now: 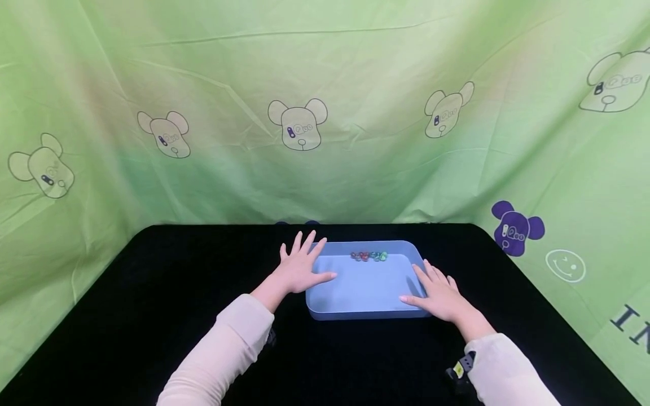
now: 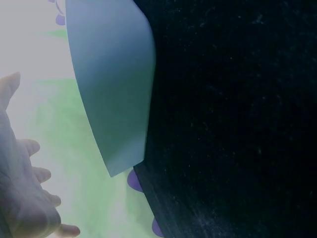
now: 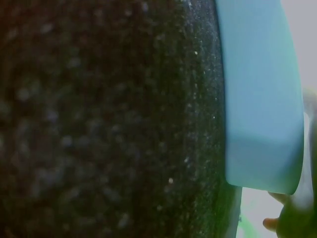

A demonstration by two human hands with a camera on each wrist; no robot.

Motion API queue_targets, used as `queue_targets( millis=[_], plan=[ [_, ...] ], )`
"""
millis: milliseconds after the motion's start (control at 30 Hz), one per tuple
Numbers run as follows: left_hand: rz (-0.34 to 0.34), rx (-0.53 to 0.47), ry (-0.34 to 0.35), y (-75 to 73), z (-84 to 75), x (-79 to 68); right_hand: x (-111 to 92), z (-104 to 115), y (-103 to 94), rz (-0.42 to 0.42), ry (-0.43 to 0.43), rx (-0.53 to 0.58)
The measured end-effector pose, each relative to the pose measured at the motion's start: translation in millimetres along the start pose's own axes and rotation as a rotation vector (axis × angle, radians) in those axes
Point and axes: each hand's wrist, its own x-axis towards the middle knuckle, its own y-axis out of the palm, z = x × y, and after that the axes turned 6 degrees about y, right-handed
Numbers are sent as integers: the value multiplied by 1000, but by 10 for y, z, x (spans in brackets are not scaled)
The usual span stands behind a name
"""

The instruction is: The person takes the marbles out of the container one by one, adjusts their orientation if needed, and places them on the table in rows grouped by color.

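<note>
A shallow blue tray [image 1: 365, 287] lies on the black table, with several small glassy marbles [image 1: 369, 256] in a row along its far side, reddish at left and green at right. My left hand [image 1: 299, 269] is spread over the tray's left edge, thumb pointing inward. Over the right edge is my right hand [image 1: 440, 293], its fingers extended and thumb reaching above the tray floor. Neither hand holds anything. In the left wrist view the tray's outer wall [image 2: 114, 89] stands beside the spread fingers; the right wrist view shows its side wall [image 3: 262, 99] with fingertips beyond it.
The black tabletop [image 1: 178, 293] surrounds the tray. A green cloth backdrop [image 1: 355, 180] with bear-head drawings hangs behind and along both sides of the table. A dark wrist device [image 1: 462, 366] sits under the right sleeve.
</note>
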Motion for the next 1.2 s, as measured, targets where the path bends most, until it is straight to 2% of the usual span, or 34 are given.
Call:
queue_targets(
  millis=[300, 1200],
  plan=[
    [19, -40, 7, -2, -36, 37, 7, -12, 24, 11, 0, -5],
    [19, -91, 51, 90, -145, 141, -31, -11, 66, -10, -8, -2]
  ],
)
